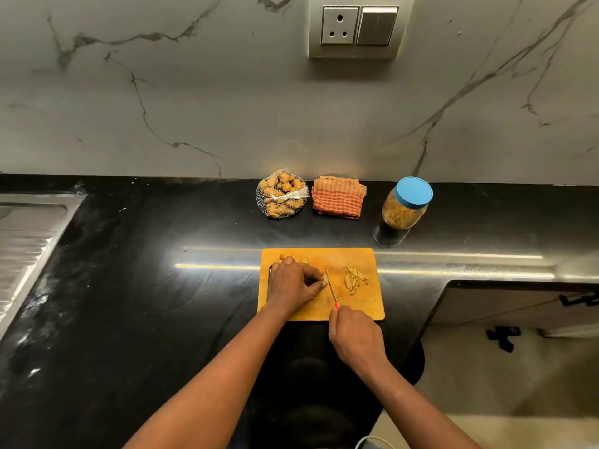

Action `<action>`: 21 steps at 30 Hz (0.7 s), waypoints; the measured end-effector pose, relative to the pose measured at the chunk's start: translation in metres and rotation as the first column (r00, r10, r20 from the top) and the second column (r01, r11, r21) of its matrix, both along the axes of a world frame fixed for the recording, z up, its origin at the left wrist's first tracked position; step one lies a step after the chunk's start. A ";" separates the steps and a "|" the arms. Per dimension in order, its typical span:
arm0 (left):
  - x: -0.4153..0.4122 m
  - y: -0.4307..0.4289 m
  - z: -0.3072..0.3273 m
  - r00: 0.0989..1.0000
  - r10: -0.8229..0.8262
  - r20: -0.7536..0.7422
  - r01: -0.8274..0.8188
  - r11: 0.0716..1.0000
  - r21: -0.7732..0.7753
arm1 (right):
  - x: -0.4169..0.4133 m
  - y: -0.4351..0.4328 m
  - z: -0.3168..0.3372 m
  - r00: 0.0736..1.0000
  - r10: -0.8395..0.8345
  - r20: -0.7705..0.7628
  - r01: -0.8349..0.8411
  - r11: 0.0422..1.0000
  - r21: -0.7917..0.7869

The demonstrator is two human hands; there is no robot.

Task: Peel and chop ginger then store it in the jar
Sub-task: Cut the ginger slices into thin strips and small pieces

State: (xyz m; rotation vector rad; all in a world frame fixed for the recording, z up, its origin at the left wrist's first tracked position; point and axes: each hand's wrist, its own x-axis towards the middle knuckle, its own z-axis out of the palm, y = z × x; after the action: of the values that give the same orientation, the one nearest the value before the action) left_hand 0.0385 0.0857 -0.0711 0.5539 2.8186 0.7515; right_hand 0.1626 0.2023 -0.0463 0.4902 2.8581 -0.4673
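Note:
An orange cutting board [363, 306] lies on the black counter. My left hand [293, 285] presses a piece of ginger [323, 280] down on the board, with curled fingers hiding most of it. My right hand [355, 337] grips the red handle of a small knife [331, 288]; its blade stands right against the ginger at my left fingertips. A pile of cut ginger strips [354, 277] lies on the board's right part. Small ginger bits [304, 259] sit near the far edge. A glass jar [403, 210] with a blue lid [414, 192], partly filled with ginger, stands behind the board on the right.
A net bag of whole ginger [281, 197] and a folded orange checked cloth [338, 197] lie by the marble wall. A steel sink drainboard [29, 241] is at the left. The counter's edge [434, 312] drops off at the right, with cabinets below.

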 end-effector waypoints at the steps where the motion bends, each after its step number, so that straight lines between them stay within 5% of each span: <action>1: 0.000 0.000 0.000 1.000 0.000 0.001 0.000 1.000 -0.002 | 0.000 0.000 0.000 1.000 0.000 0.001 0.000 1.000 -0.002; 21: -0.001 -0.001 0.003 1.000 0.010 0.009 -0.010 1.000 -0.010 | 0.010 0.001 0.007 0.995 0.018 0.102 -0.018 1.000 -0.001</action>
State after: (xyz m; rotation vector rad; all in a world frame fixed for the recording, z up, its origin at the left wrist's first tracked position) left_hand 0.0376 0.0845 -0.0684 0.5338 2.8178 0.7388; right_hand 0.1729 0.2034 -0.0389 0.4731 2.7620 -0.4267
